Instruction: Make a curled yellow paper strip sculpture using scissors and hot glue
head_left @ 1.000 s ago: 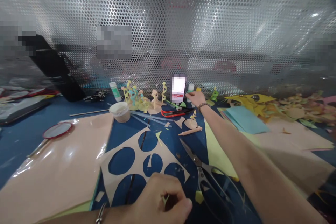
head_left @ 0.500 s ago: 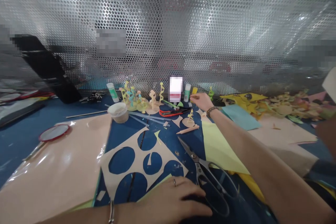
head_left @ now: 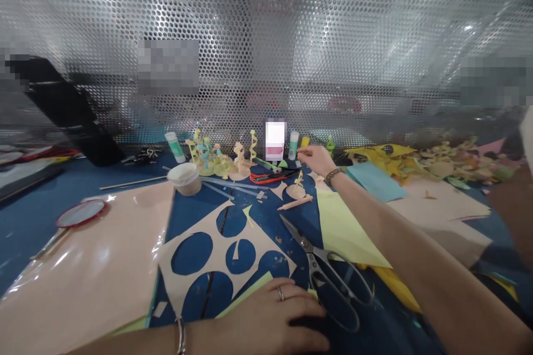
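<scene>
1. You seem mid-reach: right hand [head_left: 314, 158] beside the white-and-green cylindrical glue stick [head_left: 293, 146], near the blue bench's [head_left: 183, 222] far edge; fingertips close together, grip unclear.
2. Gripping it would call for parted fingers.
3. Left hand [head_left: 275, 316]: fingers slightly apart, near edge.

The left hand [head_left: 283, 316], curled a second ago, now lies flattened, and a pale green sheet [head_left: 252, 293] has appeared just beyond its fingers. The right hand [head_left: 318, 161] no longer overlaps the glue stick [head_left: 293, 145], now just left of its fingertips.
</scene>
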`<state>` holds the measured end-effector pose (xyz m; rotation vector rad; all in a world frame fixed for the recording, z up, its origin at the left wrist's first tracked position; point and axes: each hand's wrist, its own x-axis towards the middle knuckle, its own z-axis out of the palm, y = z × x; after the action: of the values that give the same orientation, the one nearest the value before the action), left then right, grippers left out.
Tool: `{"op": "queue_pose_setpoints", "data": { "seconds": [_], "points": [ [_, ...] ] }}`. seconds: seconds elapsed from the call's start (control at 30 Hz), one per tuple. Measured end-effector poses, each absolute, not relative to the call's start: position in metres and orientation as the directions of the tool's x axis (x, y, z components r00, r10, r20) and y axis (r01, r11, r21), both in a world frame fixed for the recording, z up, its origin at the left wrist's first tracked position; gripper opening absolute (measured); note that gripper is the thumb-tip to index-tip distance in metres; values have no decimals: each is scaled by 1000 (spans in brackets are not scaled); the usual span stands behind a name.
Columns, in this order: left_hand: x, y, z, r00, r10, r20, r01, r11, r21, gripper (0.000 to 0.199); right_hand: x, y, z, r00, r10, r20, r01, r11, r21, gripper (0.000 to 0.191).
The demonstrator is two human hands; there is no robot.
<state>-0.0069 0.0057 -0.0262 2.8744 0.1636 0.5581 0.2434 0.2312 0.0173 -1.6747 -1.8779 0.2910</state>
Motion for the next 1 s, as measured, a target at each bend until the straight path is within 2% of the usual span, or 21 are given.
{"op": "queue_pose_setpoints", "data": {
  "seconds": [0.43,0.77,1.0],
  "points": [
    [-8,14,-39,907,158,389,9,-934,358,22,223,295,34,105,816,568,907,156,-392,28],
    [-6,17,-31,927,238,289,52,-845,532,18,214,302,44,130,845,519,939,64,-339,27],
    [-7,16,-36,900,196,390,-6,-888,461,21,212,302,46,137,861,490,956,15,-294,30]
  ]
}}
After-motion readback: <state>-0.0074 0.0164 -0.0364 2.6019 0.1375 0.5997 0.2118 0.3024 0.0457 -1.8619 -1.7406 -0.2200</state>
